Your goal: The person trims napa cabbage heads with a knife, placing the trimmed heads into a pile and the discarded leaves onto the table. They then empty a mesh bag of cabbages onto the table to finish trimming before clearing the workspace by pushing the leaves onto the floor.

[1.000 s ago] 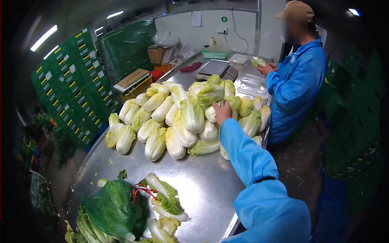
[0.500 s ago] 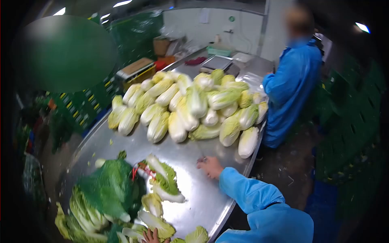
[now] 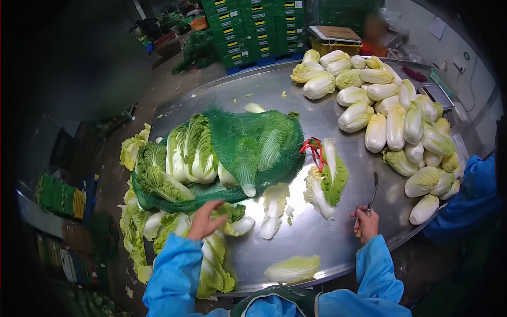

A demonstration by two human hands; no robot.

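Note:
My right hand [image 3: 365, 222] is closed around the handle of a knife [image 3: 374, 193], its blade pointing up and away over the metal table [image 3: 338, 253]. My left hand [image 3: 206, 221] has its fingers spread beside loose leaves [image 3: 232, 219], near the front edge of a green mesh bag [image 3: 253, 148]. Several leafy cabbages [image 3: 193, 150] show at the bag's open left end. Red ties [image 3: 314, 150] lie at its right end, next to loose leaves [image 3: 332, 177]. One pale leaf piece [image 3: 293, 269] rests near the table's front edge.
Trimmed cabbages [image 3: 396, 124] are piled at the back right, near a scale [image 3: 437, 96]. A person's blue sleeve [image 3: 459, 201] is at the right edge. Green crates [image 3: 259, 29] stand behind the table. Discarded leaves [image 3: 134, 227] hang over the left edge.
The view has swung left, bringing the whole mesh bag into sight. My left hand shows more fully, and the knife in my right hand is now clearly visible.

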